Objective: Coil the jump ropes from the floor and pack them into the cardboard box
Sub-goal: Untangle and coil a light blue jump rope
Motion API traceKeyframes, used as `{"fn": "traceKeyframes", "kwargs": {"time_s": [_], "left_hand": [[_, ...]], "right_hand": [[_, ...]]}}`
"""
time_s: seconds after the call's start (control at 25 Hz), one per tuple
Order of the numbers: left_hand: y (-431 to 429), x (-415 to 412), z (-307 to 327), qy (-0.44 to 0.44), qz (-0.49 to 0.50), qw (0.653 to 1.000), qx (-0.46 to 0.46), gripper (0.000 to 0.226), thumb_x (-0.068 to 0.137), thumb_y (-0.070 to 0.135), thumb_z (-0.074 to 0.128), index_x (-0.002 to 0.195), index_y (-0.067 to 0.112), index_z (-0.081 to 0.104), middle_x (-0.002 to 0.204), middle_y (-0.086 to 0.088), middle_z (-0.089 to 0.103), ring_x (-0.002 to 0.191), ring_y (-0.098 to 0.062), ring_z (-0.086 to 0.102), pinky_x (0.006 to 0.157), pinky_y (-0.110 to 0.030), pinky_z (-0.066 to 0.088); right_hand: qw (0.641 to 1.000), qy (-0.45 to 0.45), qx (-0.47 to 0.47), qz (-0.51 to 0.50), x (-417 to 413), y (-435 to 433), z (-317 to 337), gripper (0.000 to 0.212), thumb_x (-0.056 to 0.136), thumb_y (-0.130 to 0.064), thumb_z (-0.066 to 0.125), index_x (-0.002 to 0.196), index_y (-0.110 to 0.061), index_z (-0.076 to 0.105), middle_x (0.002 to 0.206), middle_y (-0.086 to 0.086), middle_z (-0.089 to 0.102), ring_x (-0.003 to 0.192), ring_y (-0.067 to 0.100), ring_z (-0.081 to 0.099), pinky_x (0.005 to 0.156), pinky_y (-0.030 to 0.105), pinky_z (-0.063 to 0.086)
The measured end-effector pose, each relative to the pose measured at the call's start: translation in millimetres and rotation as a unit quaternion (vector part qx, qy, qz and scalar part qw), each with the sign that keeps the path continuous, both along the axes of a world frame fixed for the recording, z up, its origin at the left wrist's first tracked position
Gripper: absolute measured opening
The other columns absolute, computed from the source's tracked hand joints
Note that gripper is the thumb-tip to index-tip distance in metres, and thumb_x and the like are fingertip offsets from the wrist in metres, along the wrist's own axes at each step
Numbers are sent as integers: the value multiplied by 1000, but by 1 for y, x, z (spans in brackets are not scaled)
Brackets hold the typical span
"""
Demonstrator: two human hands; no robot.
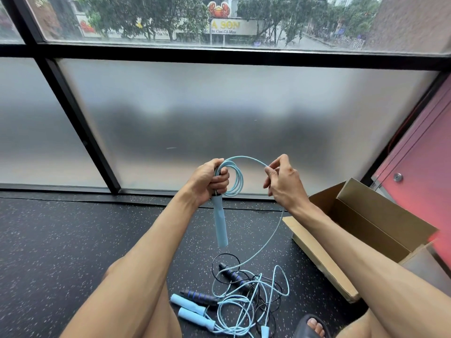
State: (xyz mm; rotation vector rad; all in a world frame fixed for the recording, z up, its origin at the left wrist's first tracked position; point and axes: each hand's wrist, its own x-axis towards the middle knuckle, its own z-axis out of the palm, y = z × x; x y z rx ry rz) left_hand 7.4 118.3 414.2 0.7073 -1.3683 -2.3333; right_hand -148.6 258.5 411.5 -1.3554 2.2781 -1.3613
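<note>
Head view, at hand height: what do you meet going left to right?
Left hand → coils of the blue rope it grips → right hand, pinching that rope → open cardboard box.

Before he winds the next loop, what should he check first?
1. Is the left hand holding the coil? Ok, its grip is curled round it.
2. Does the right hand have the rope? Ok, it is pinched.
3. Is there more rope to wind? Ok, it hangs down to the floor.
4. Is the rope free of the black rope? Cannot tell, both run into one tangle.
5. Is the box open? Ok.
</note>
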Motion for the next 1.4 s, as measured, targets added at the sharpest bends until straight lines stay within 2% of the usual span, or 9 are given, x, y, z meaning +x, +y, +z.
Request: {"fn": "traceKeyframes", "kwargs": {"time_s": [0.2, 0.44, 0.64, 0.76, 0.96, 1.04, 1.16, 1.32, 1.4], "left_hand": [[6, 1, 8, 73, -71, 994, 49, 41, 103, 35, 33, 65, 18, 35, 45, 6, 21, 40, -11, 16, 46, -27, 22], [11, -8, 8, 143, 21, 987, 64, 30, 104, 24, 29, 87, 10, 50, 65, -2, 42, 55, -16, 42, 63, -30, 38], [3, -12, 2, 180, 206, 961, 37, 26, 106, 19, 40, 91, 3, 55, 74, -9, 57, 65, -22, 61, 67, -32, 57], [-5, -12, -5, 148, 305, 940, -42, 23, 104, 14, 46, 89, 1, 56, 69, -10, 63, 61, -22, 66, 69, -35, 60], [-7, -15, -17, 16, 360, 884, -297, 25, 103, 17, 49, 90, -3, 56, 68, -12, 67, 58, -26, 67, 63, -35, 60], [-9, -14, -20, -31, 352, 866, -355, 23, 102, 18, 50, 87, 1, 55, 66, -10, 66, 56, -24, 66, 60, -35, 59], [-13, -11, -27, -140, 272, 841, -446, 22, 101, 19, 52, 86, 3, 56, 65, -8, 68, 53, -19, 67, 56, -32, 56], [-10, -11, -30, -224, 82, 864, -443, 26, 100, 15, 51, 76, 8, 56, 57, -7, 64, 40, -7, 57, 51, -25, 48], [-3, -11, -27, -243, -7, 878, -413, 31, 103, 16, 47, 74, 9, 57, 54, -6, 59, 38, -9, 54, 45, -21, 44]], "right_hand": [[994, 46, 86, -47, -13, 0, -9, 18, 99, -24, 54, 84, -14, 52, 69, 6, 64, 62, 26, 61, 62, 49, 55], [958, -211, 174, 81, 17, -2, -10, 15, 105, -16, 44, 102, -1, 45, 67, 17, 59, 49, 30, 58, 56, 55, 57], [907, -302, 239, 171, 25, 8, -5, 16, 104, -14, 45, 114, -2, 40, 73, 19, 63, 59, 31, 64, 62, 52, 60], [887, -313, 262, 217, 29, 12, -1, 19, 102, -13, 51, 113, -1, 43, 76, 20, 64, 65, 34, 66, 68, 51, 60], [879, -263, 309, 249, 36, 15, 1, 13, 100, -11, 55, 104, -4, 45, 80, 23, 66, 72, 34, 71, 75, 50, 59], [885, -259, 298, 246, 34, 15, 0, 11, 100, -8, 55, 104, -2, 46, 80, 25, 66, 72, 36, 71, 74, 52, 60], [919, -213, 241, 229, 28, 11, 3, 11, 98, -8, 57, 99, 2, 52, 75, 20, 63, 58, 28, 63, 53, 38, 57], [968, -22, 159, 193, 21, 6, 7, 16, 96, -19, 62, 89, -6, 68, 64, 0, 59, 52, 8, 48, 52, 23, 41], [978, 26, 112, 176, 19, 5, 10, 19, 97, -21, 61, 87, -8, 72, 62, -7, 56, 51, 2, 42, 52, 17, 31]]}}
